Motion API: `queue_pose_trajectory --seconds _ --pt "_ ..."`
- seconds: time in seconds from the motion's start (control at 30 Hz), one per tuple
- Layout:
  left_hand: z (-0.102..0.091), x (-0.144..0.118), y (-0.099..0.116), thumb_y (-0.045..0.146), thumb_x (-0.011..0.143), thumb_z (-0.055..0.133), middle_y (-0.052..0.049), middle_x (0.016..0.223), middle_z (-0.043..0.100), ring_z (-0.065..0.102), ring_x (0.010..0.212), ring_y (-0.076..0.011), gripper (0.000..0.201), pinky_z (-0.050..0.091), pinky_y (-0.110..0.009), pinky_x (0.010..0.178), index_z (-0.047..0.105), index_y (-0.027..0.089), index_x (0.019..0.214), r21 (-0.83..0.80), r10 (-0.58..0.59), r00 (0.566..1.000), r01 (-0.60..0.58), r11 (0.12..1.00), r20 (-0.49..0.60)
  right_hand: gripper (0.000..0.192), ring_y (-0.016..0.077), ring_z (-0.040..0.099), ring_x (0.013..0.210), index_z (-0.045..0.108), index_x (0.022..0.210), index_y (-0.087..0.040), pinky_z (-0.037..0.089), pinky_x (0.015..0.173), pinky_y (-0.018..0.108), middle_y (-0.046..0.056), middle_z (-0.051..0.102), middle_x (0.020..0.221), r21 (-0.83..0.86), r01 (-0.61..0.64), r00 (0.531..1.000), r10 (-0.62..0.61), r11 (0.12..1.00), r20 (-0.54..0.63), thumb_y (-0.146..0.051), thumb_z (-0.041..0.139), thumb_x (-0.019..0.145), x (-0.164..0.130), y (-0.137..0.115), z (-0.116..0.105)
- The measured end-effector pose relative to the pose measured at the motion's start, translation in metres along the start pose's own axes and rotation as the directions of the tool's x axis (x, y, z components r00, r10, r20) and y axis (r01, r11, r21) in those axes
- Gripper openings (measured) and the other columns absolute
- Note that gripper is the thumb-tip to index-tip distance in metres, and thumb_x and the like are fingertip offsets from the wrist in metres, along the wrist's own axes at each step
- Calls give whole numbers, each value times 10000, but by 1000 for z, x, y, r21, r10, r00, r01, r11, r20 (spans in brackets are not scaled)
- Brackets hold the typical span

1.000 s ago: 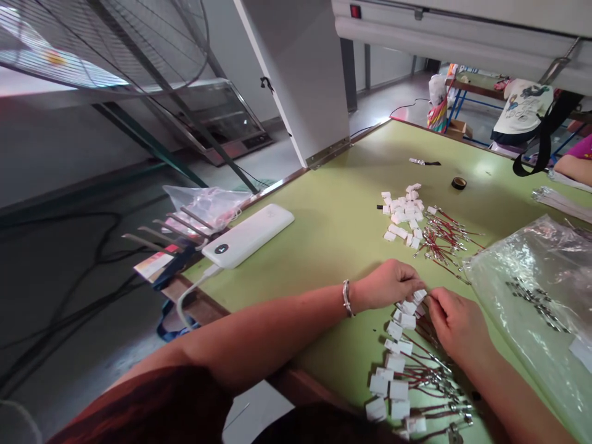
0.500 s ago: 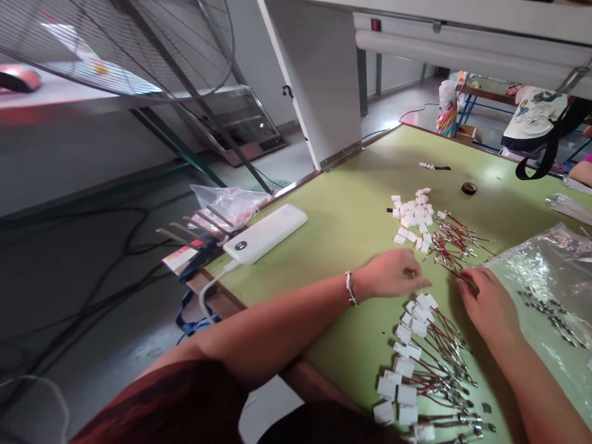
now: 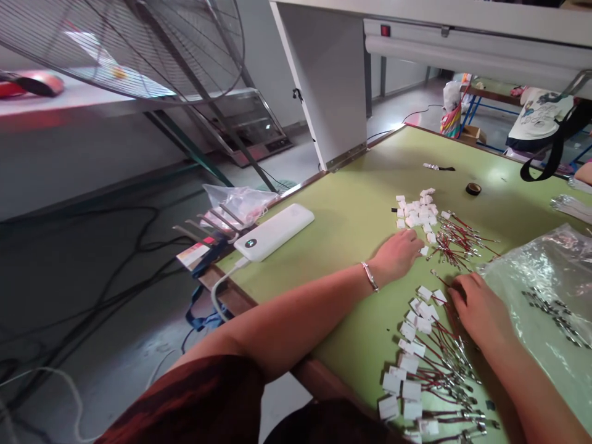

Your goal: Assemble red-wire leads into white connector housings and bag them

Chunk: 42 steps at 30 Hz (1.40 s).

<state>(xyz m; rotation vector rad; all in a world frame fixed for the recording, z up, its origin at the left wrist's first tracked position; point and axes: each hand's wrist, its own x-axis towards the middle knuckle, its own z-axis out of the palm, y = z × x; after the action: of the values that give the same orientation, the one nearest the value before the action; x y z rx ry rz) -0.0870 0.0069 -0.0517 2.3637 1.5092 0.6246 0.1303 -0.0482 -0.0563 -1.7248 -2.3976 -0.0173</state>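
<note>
left hand (image 3: 398, 251): lying palm down on the green table (image 3: 351, 216), fingers reaching to the near edge of the loose heap of white plastic pieces (image 3: 416, 213); fingertips are touching or nearly touching one piece, and i cannot tell whether anything is being pinched.
right hand (image 3: 476, 308): resting palm down, fingers curled loosely over the far end of the row of finished wires (image 3: 425, 364); whether it is gripping a wire is hidden under the fingers.
loose red wires (image 3: 456, 243): lying in a tangle just right of the white heap, long axes running mostly left to right, metal ends pointing toward the clear bag (image 3: 546, 283).
which way: the white heap is sitting ahead of the left hand, the nearer one to it; the red tangle is lying ahead of the right hand, between both.
finished row: running toward the body, white ends left, wires trailing right.
around: a white power bank (image 3: 274, 232) sitting well to the left, a small tape roll (image 3: 472, 189) farther back.
</note>
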Motion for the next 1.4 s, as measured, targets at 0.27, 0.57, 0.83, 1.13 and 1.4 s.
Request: queue_pose_trajectory --seconds 0.27,0.57,0.83,1.13,1.4 --pt "-2 -6 -20 189 814 673 -88 1123 558 566 971 -199 479 497 -365 898 537 187 1274 -125 -53 994 41 991 -91 184 200 589 706 531 850 -209 342 575 301 67 651 891 103 -109 994 106 989 36 -292 383 919 -4 1 -7" --pt "0 -5 -18 226 858 635 -94 1024 564 520 1007 -216 157 468 -347 929 680 129 973 42 32 998 -30 999 -47 239 186 601 632 611 840 -219 421 606 302 35 691 746 434 -83 993 109 897 -35 -404 460 849 -5 3 -11" --pt "-8 -16 -10 170 898 542 -109 1015 612 542 977 -224 168 461 -380 903 623 116 1035 16 39 998 -39 999 39 225 129 567 619 618 735 -219 393 599 263 -19 650 717 329 10 986 46 944 -163 -351 507 879 -14 -1 -14" --pt "-6 -30 9 208 758 696 7 706 627 543 606 -77 166 427 -229 609 669 136 905 -862 -187 935 350 365 301 166 99 529 580 606 779 -215 348 553 236 -36 608 687 144 219 911 -149 965 -386 -258 512 909 -18 -11 -16" --pt "0 -35 13 242 704 780 0 673 662 562 602 -71 175 399 -228 600 731 160 850 -905 -80 907 419 77 413 194 107 497 608 564 723 -196 331 569 235 -26 548 642 87 316 870 -252 945 -424 -193 508 909 -18 -16 -20"
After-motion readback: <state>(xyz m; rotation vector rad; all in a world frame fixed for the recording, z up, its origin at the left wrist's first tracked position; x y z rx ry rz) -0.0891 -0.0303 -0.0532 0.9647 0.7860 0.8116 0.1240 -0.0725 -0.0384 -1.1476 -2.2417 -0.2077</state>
